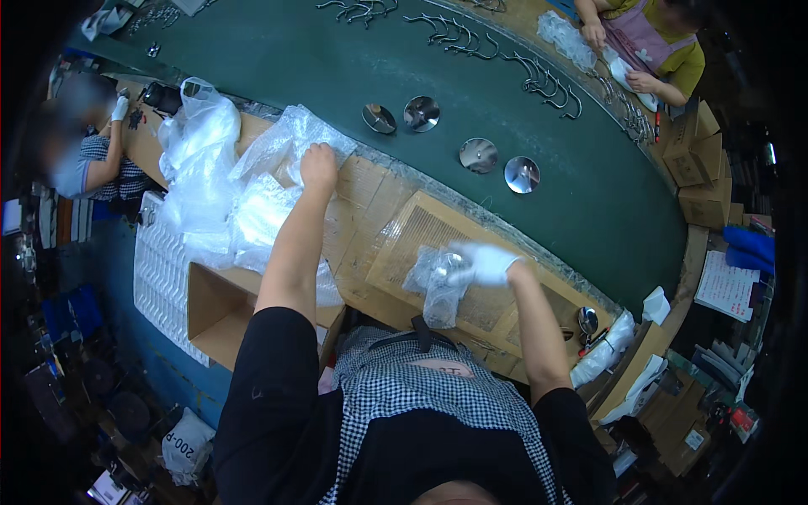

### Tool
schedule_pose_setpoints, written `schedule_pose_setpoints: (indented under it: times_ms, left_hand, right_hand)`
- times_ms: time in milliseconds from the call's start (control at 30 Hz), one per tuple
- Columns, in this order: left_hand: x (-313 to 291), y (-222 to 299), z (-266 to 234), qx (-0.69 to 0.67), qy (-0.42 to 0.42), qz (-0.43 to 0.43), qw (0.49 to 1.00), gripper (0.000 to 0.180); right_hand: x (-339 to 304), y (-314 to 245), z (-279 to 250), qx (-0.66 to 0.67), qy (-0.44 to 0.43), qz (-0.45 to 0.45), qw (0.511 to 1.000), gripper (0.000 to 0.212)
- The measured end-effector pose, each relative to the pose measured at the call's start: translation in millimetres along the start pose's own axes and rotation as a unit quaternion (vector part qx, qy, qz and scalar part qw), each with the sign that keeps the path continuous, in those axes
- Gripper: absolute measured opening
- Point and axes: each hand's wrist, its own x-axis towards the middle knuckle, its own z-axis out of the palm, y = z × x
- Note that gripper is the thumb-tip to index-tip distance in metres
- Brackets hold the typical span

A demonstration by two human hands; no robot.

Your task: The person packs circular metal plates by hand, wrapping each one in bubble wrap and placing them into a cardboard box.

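Note:
My bare left hand (318,168) reaches out over the edge of a pile of clear bubble wrap bags (273,189), its fingers closed on a bubble wrap bag (295,139). My right hand (490,263), in a white glove, is smeared by motion. It is beside a shiny round metal piece (450,266) that lies on bubble wrap (442,303) in front of me. Whether its fingers grip that piece cannot be made out. Under the bubble wrap is a flat cardboard sheet (412,223) on the bench.
Several polished metal discs (522,175) and rows of curved metal pipes (547,84) lie on the green belt (589,210) beyond. An open cardboard box (215,307) stands near my left arm. Co-workers sit at far right (656,50) and far left (93,160).

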Motion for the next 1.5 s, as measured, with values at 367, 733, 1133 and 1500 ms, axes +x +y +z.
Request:
schedule_pose_setpoints:
  times_ms: [367, 733, 1133, 1500]
  left_hand:
    - [-16.5, 1.7, -54.0, -0.243, 0.001, -0.031, 0.969, 0.013]
    - [-87.3, 114.3, -110.0, -0.493, -0.003, 0.030, 0.869, 0.013]
    - [-162.2, 191.8, -143.8, -0.367, 0.152, 0.222, 0.890, 0.011]
    - [-173.0, 161.3, -84.6, -0.284, 0.074, 0.174, 0.940, 0.019]
  right_hand:
    - [94.2, 50.5, -141.8, -0.191, 0.222, 0.241, 0.925, 0.031]
    - [34.8, -39.9, -24.9, 0.602, 0.139, -0.126, 0.776, 0.027]
    - [31.8, -42.6, 25.1, 0.021, 0.637, -0.138, 0.758, 0.012]
    - [67.8, 72.8, 41.2, 0.292, 0.424, 0.070, 0.855, 0.037]
